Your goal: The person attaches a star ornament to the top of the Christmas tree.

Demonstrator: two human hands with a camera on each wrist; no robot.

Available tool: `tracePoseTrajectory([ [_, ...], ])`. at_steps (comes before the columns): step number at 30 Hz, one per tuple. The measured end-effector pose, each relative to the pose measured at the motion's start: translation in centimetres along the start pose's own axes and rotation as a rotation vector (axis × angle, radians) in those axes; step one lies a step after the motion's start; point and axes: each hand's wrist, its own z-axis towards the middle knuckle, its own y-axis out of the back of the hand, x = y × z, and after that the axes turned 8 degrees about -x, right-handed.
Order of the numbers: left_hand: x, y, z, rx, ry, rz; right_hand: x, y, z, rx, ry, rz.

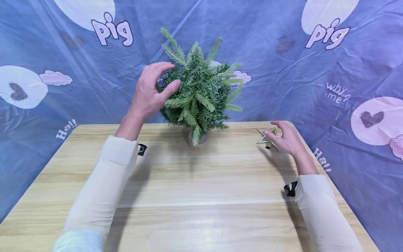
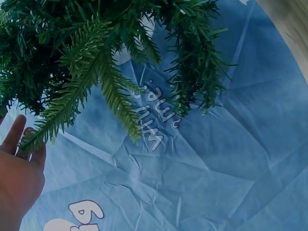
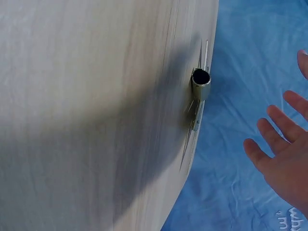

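Note:
A small artificial Christmas tree (image 1: 201, 84) stands upright on its round base (image 1: 198, 141) near the back of the table. My left hand (image 1: 151, 87) is at the tree's left side, thumb and fingers spread apart around the outer branches. In the left wrist view a branch tip (image 2: 36, 137) crosses in front of the fingers; whether they touch it I cannot tell. A gold star tree topper (image 1: 262, 136) with a short hollow tube (image 3: 201, 84) lies at the table's back right. Over it hovers my right hand (image 1: 284, 138), fingers extended and holding nothing.
The wooden table (image 1: 189, 185) ends at a blue printed cloth (image 1: 261, 21) that hangs behind and on both sides. The star topper lies close to the table's back right edge. Black wrist devices (image 1: 291, 189) sit at both sleeves.

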Motion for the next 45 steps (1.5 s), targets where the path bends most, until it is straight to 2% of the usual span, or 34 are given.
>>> tracePoseTrajectory([
  [5,0.2,-0.1,0.4,-0.004,-0.041,-0.001,-0.7,0.2,0.1,0.016,-0.011,0.017],
  [12,0.1,-0.4,0.6,0.033,-0.034,-0.010,-1.4,0.5,0.2,0.043,-0.027,0.003],
  [16,0.1,-0.6,0.8,0.042,-0.044,-0.011,-1.7,0.7,0.1,0.056,-0.083,-0.013],
  [20,0.0,-0.7,1.0,0.080,-0.048,-0.013,-2.3,1.2,-0.1,0.048,-0.127,-0.022],
  [24,-0.1,-0.7,1.2,0.124,-0.039,-0.013,-3.0,1.7,-0.1,0.066,-0.135,-0.028],
  [31,0.0,-0.8,1.5,0.179,-0.027,0.009,-4.1,2.0,0.1,0.171,-0.127,-0.062],
  [38,0.0,-0.9,1.4,0.196,-0.064,0.053,-5.0,1.8,0.2,0.198,-0.135,-0.058],
  [45,0.0,-0.9,1.2,0.203,-0.069,0.077,-5.7,1.6,0.2,0.203,-0.131,-0.055],
])
